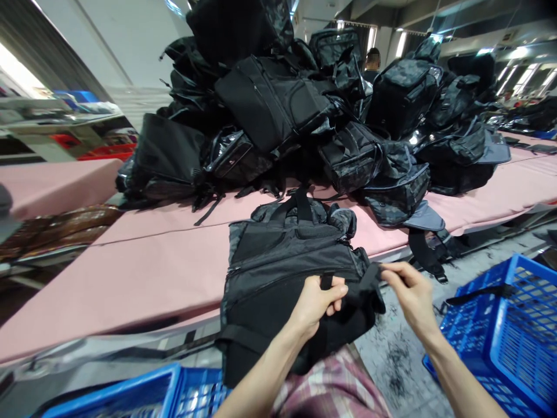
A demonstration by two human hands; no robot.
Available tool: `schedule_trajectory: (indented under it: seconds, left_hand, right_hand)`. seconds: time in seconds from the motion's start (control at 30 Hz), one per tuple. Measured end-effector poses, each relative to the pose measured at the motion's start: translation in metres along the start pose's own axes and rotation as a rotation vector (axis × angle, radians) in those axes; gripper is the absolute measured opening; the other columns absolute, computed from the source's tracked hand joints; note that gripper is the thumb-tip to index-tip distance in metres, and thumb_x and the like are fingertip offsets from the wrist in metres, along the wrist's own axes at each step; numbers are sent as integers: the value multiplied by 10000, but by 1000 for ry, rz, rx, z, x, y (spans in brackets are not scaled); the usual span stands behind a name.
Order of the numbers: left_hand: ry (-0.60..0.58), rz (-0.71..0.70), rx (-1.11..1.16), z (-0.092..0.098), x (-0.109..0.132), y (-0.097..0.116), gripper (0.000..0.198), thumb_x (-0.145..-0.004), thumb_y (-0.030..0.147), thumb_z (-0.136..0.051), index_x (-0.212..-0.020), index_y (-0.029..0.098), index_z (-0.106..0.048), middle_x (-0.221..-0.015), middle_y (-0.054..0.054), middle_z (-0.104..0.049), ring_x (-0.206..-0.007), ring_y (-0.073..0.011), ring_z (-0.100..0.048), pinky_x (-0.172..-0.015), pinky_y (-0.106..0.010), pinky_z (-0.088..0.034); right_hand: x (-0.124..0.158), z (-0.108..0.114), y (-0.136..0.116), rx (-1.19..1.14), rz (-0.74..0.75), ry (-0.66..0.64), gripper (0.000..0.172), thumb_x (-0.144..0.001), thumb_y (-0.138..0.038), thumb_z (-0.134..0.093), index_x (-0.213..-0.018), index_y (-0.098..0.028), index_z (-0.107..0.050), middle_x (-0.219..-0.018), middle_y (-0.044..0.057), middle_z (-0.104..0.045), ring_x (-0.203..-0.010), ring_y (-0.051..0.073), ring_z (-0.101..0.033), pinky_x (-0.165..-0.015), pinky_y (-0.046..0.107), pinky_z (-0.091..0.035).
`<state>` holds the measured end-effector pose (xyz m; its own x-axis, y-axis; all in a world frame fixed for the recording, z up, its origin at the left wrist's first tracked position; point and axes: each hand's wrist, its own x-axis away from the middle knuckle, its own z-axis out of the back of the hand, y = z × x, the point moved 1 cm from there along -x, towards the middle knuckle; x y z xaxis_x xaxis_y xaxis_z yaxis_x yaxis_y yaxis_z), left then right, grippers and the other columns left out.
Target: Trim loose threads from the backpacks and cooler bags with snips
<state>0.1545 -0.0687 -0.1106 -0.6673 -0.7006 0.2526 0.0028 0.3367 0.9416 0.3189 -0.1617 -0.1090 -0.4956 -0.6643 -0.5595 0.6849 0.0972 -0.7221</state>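
A black backpack (274, 261) with dark camouflage trim lies at the table's near edge, its lower part hanging over toward my lap. My left hand (322, 299) is closed around a black strap (326, 282) above the bag's panel. Off the bag's right side, my right hand (407, 284) pinches the end of another black webbing strap (371, 277) between thumb and fingers. Both hands are apart from each other. What the left palm covers is hidden.
A large heap of black and camouflage bags (278, 104) fills the back of the pink-covered table (165, 261). Blue plastic crates stand at the lower right (500, 325) and lower left (174, 389). Loose straps (429, 255) hang off the table's front edge. A person (373, 61) is behind the heap.
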Motion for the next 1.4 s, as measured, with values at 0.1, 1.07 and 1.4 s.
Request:
schedule_trajectory:
  seconds: [0.1, 1.07, 1.4]
  left_hand:
    - [-26, -4, -35, -2, 1, 0, 238, -651, 278, -637, -777, 77, -656, -473, 4, -516, -387, -52, -404, -357, -163, -242]
    - [242, -105, 45, 25, 17, 7, 243, -678, 312, -634, -761, 84, -652, -713, -106, -684, -513, -127, -594, -436, -190, -422]
    - [303, -396, -457, 27, 20, 1, 229, -806, 228, -497, -908, 162, -691, -770, -41, -702, -615, -127, -643, -567, -194, -494]
  right_hand:
    - [-8, -8, -2, -113, -106, -14, 251, -742, -309, -612, -959, -182, -615, -884, 55, -666, -770, 175, -617, -668, 286, -498]
    - [6, -49, -34, 180, 409, -104, 104, -802, -156, -562, -886, -190, -613, -772, 38, -664, -676, 147, -569, -631, 283, -437]
    - [3, -43, -36, 293, 507, -125, 130, -807, -166, -569, -930, -167, -612, -813, 54, -667, -723, 154, -572, -669, 285, -423]
